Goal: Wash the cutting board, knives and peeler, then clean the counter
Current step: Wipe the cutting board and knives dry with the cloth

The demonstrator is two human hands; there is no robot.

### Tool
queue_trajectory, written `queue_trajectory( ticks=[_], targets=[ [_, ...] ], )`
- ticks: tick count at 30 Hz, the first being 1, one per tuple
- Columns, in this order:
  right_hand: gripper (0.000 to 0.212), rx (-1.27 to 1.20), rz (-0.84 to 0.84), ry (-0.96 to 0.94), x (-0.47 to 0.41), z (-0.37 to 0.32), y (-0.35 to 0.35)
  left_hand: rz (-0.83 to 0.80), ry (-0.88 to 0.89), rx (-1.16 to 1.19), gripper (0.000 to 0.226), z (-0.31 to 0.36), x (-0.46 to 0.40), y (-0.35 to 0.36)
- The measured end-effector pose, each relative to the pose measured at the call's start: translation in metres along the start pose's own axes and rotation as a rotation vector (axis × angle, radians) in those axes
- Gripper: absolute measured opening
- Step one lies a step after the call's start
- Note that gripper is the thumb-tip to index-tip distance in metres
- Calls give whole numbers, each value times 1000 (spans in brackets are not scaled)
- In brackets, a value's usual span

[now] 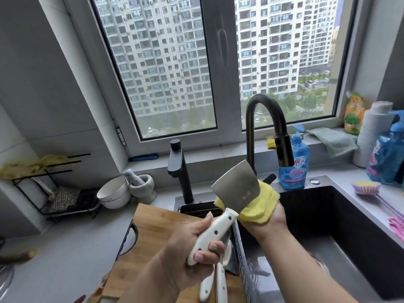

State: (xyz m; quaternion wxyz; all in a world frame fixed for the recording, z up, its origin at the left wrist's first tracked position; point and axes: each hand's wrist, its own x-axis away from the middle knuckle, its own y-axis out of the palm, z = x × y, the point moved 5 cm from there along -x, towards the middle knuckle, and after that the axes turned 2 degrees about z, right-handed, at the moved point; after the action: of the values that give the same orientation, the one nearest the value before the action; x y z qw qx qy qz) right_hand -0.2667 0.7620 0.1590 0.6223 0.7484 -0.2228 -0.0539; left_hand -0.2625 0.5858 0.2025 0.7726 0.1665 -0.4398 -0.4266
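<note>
Standing at the sink (pixel 341 217), the person has the left hand (pixel 192 243) curled tight round the white riveted handle of a cleaver (pixel 236 189), blade raised over the basin's left edge, while the right hand (pixel 271 217) holds a yellow cloth (pixel 262 204) cupped against the far face of the blade, fingers hidden behind it. So the left grip is closed on the cleaver and the right grip is wrapped on the cloth. I judge the washing to be in its early or middle part: the cleaver is being wiped, and no water runs from the dark faucet (pixel 269 127) that I can see. Two more white-handled knives (pixel 216 278) lie below the left hand on the wooden cutting board (pixel 157 226), which rests on the table just beside the sink and looks unwashed as yet. I cannot pick out the peeler. The blue dish soap bottle (pixel 295 162) stands behind the basin, near the cloth. Left to do, by my reckoning: the other knives, the board, the peeler, then the table itself.
</note>
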Motion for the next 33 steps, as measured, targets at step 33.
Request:
queue_trajectory(
  ticks=[33],
  targets=[
    [49,1175,432,-42,8,134,-16,848,506,-427,65,-16,-3,-97]
  ],
)
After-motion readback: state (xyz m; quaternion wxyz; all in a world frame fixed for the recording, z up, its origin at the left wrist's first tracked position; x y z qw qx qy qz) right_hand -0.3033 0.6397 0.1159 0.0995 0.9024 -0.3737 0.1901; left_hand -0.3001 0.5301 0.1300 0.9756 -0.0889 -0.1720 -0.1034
